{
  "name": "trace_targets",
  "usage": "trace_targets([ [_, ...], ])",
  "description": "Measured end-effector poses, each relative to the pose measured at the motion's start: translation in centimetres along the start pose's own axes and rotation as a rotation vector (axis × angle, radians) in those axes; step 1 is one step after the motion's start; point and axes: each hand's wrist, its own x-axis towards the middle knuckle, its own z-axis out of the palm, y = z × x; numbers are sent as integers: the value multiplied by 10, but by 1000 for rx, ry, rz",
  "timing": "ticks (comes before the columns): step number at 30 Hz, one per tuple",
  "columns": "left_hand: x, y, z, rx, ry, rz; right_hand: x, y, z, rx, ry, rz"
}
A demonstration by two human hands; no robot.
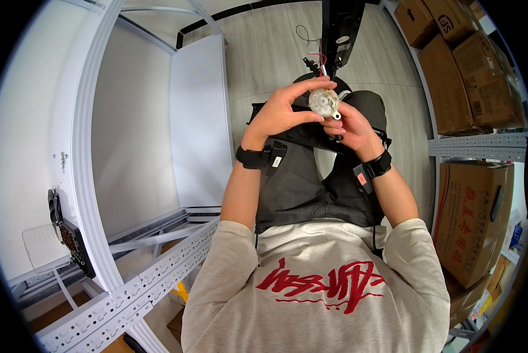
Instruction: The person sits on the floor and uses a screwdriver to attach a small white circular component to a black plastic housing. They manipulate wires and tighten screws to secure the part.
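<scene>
Fingers of L hand [276,113] clamped on round clear/white plastic disc [321,103]; R hand [357,129] at its lwr-R pale holed tab [337,116], grip unclear.

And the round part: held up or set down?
Held up: the left hand grips the round part by its rim, over the legs.

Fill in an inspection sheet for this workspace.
Surface: lap in dark trousers, a black bar across it; grey floor beyond.
Job's things: round clear-and-white part with a small metal tab, held above the lap.
Clutter: cardboard boxes stacked at right.
Grippers: left hand has its fingers around the part; right hand curls at its lower right, exact grip unclear; black strap on each wrist.
Cables: thin wires, one red, beside a long black panel.
Surroundings: perforated metal shelf beams on both sides.
</scene>
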Motion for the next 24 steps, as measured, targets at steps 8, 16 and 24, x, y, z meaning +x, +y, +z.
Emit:
trace_targets([
  [8, -1, 1, 2, -22, 23, -10, 0, 3, -1, -4, 24, -19],
  [16, -2, -5, 0, -87, 3, -46, 1, 3, -1, -12, 10, -26],
  [24, -4, -9, -2, -82, 85, -23, -1, -2, 6, 9, 39, -106],
])
